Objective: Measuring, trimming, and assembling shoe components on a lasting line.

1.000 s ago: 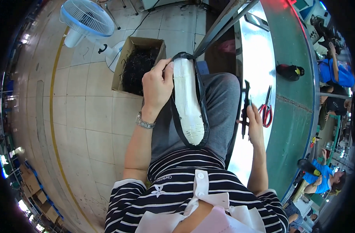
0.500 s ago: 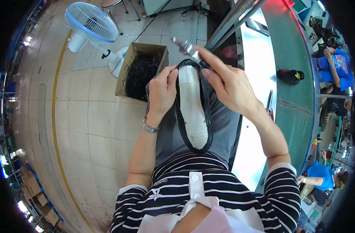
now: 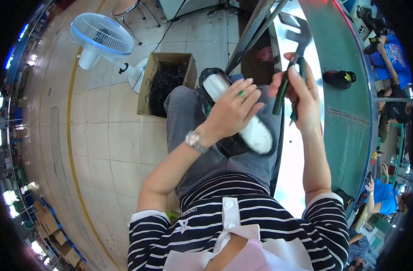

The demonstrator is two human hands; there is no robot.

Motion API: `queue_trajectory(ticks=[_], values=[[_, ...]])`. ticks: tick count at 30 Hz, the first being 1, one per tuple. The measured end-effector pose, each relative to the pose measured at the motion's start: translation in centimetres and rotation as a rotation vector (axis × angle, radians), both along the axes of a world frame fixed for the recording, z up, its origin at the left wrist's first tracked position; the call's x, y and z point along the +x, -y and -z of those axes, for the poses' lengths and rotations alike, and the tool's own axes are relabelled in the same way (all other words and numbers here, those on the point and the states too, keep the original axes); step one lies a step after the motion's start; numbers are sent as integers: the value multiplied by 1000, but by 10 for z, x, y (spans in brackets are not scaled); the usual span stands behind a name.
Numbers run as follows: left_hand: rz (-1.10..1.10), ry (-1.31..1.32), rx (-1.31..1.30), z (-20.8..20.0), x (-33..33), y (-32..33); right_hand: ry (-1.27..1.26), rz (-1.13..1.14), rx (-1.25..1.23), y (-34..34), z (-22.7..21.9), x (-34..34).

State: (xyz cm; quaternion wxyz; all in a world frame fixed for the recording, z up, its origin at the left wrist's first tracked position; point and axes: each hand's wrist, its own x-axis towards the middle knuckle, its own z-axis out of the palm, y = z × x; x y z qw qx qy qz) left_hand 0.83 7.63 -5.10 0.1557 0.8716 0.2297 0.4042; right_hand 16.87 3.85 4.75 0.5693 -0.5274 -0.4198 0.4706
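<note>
Across my lap lies a shoe upper on a last (image 3: 256, 137), bottom side up, its pale insole ringed by black material. It tilts from upper left to lower right. My left hand (image 3: 233, 106) rests over its middle with fingers stretched out, hiding that part. Off to the right, over the bench edge, my right hand (image 3: 303, 92) is closed around pliers (image 3: 300, 47) with dark green handles. Their broad metal head points away from me, and the handles are spread apart. The pliers are clear of the shoe.
A cardboard box (image 3: 144, 90) of black scraps stands beyond my left knee, near a fan (image 3: 102, 34) and a stool (image 3: 124, 6). At my right runs a shiny metal bench top (image 3: 290, 180) beside a green conveyor belt (image 3: 339, 149) carrying a dark shoe (image 3: 338, 79). Co-workers sit across it.
The shoe has turned so its near end points right. My left hand has moved from its edge to lie across it. My right hand has carried the pliers away to the right.
</note>
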Motion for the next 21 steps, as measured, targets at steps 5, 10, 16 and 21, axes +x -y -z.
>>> queue_trajectory(ticks=[5,10,16,21], values=[[144,-434,-291,-19,38,-48,38,122,-181,19,-4,32],[328,-356,-631,-18,38,-128,242,-37,-380,42,6,56],[29,-430,-252,-8,61,-113,326,-256,-539,37,8,69],[-129,-419,-355,-15,59,-127,386,-306,-580,6,8,68]])
